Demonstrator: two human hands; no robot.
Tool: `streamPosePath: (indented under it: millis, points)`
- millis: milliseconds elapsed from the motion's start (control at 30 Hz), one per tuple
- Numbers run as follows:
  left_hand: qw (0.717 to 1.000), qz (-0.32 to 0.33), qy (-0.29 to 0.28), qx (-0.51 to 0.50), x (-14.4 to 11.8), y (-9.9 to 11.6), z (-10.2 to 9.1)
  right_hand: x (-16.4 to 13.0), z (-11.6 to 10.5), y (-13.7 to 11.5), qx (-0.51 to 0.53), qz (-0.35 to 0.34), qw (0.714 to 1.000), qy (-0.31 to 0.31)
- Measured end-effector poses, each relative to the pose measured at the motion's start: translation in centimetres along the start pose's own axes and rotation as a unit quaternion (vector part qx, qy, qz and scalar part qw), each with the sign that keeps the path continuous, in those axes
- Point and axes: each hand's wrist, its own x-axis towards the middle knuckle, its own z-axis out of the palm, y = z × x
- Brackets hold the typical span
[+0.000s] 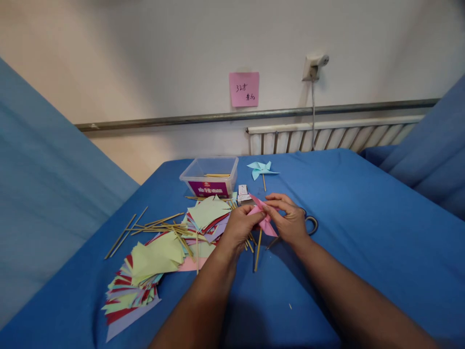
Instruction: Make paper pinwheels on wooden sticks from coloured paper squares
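Observation:
Between my two hands is a pink paper pinwheel point(268, 227), its blades partly folded in, with a thin wooden stick point(258, 252) hanging down below it. My left hand point(242, 224) pinches the paper from the left, thumb on its front. From the right, my right hand point(288, 220) grips the paper between thumb and fingers. The pinwheel's middle is mostly hidden by my fingers. Just beyond my right hand lie scissors point(312, 225), partly covered by it. Further back lies a light blue pinwheel point(262, 169) on its own stick.
Fanned stacks of coloured paper point(160, 259) and loose wooden sticks point(156, 227) cover the left of the blue-covered table point(363, 232). A clear plastic tub point(210, 177) with sticks stands at the back, near a small white box point(242, 190). A radiator point(334, 135) and wall lie behind.

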Motion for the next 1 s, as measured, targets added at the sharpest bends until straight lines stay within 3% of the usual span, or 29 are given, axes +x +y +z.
streamPosePath:
  millis: [333, 533, 600, 700, 1000]
  points:
    - [1.000, -0.013, -0.002, 0.006, -0.1, 0.3, 0.1, 0.0, -0.3, -0.5, 0.017, 0.021, 1.000, 0.001]
    - [0.993, -0.023, -0.033, 0.112, -0.5, 0.4, 0.3, 0.8, -1.2, -0.8, 0.058, 0.077, 0.993, -0.073]
    - [0.987, -0.034, -0.061, 0.145, -0.7, 0.4, 0.3, 1.2, -1.7, -0.5, 0.116, 0.152, 0.973, -0.133]
    - [0.980, -0.037, -0.103, 0.165, -1.0, 0.3, 0.4, 1.7, -2.7, 0.0, 0.217, 0.269, 0.918, -0.195]
    - [0.973, -0.050, -0.163, 0.158, -1.8, 1.0, 0.7, 1.8, -3.5, 0.8, 0.396, 0.386, 0.798, -0.240]
